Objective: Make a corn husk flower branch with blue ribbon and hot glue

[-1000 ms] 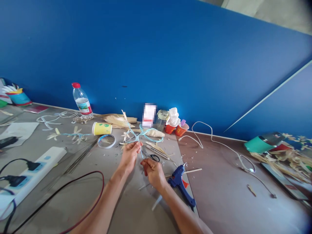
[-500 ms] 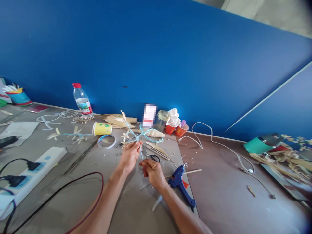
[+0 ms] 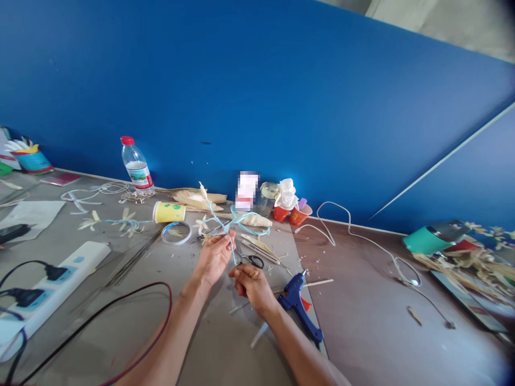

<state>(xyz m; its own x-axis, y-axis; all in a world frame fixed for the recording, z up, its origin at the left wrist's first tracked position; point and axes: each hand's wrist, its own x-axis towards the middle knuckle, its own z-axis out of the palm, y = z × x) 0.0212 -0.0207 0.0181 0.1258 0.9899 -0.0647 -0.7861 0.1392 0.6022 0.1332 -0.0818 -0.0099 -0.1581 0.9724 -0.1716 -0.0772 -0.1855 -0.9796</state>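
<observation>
The left hand (image 3: 212, 260) pinched a blue-wrapped stem (image 3: 223, 225) (pale petals attached) while the right hand's (image 3: 250, 284) fingers pinched its tail; steady tension would likely keep wraps tight.

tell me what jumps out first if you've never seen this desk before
The deep blue wall fills the whole upper half behind the cluttered table. At the middle, the left hand and right hand pinch a light blue wrapped wire stem whose branches carry pale husk flowers. A blue hot glue gun lies just right of the right hand, and a red-capped water bottle stands back left by the wall.
</observation>
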